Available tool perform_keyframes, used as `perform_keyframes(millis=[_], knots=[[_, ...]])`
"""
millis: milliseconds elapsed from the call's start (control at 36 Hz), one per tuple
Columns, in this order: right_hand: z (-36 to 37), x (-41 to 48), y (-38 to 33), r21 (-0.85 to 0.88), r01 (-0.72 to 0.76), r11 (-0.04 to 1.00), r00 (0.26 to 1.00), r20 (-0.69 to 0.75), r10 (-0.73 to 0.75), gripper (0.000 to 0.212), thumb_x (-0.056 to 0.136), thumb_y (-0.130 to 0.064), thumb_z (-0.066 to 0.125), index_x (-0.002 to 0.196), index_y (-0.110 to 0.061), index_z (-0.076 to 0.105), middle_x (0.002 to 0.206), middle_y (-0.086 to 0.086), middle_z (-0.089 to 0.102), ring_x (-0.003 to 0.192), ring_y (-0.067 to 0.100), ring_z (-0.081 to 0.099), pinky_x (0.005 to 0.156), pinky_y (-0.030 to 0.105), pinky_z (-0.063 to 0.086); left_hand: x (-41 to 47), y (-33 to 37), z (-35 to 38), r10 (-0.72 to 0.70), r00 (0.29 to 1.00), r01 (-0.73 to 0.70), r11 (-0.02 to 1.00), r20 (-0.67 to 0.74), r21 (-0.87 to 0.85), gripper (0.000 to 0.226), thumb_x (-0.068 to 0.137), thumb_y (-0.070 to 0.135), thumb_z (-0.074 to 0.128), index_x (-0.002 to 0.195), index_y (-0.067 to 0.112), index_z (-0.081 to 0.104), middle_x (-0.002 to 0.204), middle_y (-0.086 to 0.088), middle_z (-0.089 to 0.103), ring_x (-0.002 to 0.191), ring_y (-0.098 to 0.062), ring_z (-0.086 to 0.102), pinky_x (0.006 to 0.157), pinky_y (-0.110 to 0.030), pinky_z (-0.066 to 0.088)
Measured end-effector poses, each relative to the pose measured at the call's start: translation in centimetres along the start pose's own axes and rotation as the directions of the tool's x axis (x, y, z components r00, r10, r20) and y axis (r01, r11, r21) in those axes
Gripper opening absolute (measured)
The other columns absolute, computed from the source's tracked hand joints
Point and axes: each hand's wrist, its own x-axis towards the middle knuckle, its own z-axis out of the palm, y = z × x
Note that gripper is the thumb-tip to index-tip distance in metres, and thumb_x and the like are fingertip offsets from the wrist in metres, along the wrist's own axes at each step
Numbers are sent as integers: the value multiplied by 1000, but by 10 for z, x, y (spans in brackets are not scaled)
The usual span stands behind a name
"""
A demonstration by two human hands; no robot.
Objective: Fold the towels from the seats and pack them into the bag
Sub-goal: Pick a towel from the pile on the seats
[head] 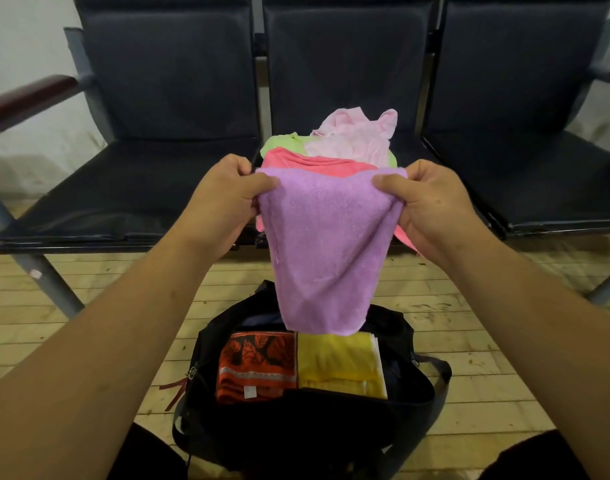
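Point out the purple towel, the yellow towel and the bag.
purple towel (326,244), head view, middle of the hanging cloth.
yellow towel (338,365), head view, folded top face.
bag (331,420), head view, near black wall.

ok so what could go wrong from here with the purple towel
The purple towel hangs slack from the left hand and right hand, pinched only at its top corners: a corner may slip and the fold go crooked. Its lower edge dangles over the open bag, where the orange patterned towel and yellow towel lie side by side, and might rumple them.
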Motion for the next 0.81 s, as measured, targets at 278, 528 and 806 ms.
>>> perform_keyframes(millis=[278, 528, 806], knots=[[-8, 3, -2, -169, 1, 986, 995, 95, 15, 31, 78, -18, 82, 108, -15, 74, 109, 9, 74, 100, 25, 73, 90, 46, 59, 5, -5, -7, 140, 985, -170, 864, 99, 474, 25, 98, 21, 57, 122, 19, 63, 109, 3, 67, 101, -16, 64, 94, -43, 54], [-14, 1, -6, -390, 107, 915, 994, 61, -90, 15, 82, -11, 79, 96, -11, 76, 94, 11, 76, 90, 26, 74, 83, 42, 62, 9, -10, -8, 285, 954, -280, 728, 95, 626, 24, 94, 24, 65, 117, 16, 68, 95, 4, 72, 75, 3, 59, 67, -10, 40], [-20, 1, -9, -552, 218, 805, 976, 125, -179, 16, 81, -13, 82, 94, -12, 74, 82, 5, 75, 75, 13, 73, 73, 21, 59, 8, -10, -7, 366, 930, -313, 719, 45, 620, 16, 89, 22, 71, 105, 20, 74, 88, 9, 70, 76, 7, 62, 63, 2, 41]])
